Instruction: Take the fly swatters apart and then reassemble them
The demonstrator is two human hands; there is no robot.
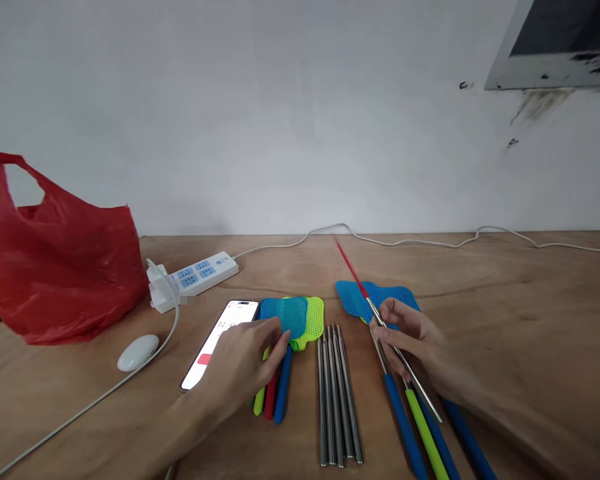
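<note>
My right hand (411,337) pinches a thin metal rod with a red fly swatter head (351,267) on its far end. The head is seen edge-on and blurred; the rod's near end is bare metal. Beneath this hand lie fly swatters with blue heads (393,297), metal shafts and blue or green grips (427,433). My left hand (250,357) hovers over or rests on a pile of blue (283,315) and yellow-green (316,320) swatter heads, thumb and forefinger apart. Coloured grips (283,387) stick out below it. Several bare metal rods (337,400) lie between my hands.
A lit phone (220,340) lies partly under my left hand. A white power strip (200,277), a white mouse-shaped object (138,352) and a red plastic bag (65,267) are at the left. A white cable (410,242) runs along the wall.
</note>
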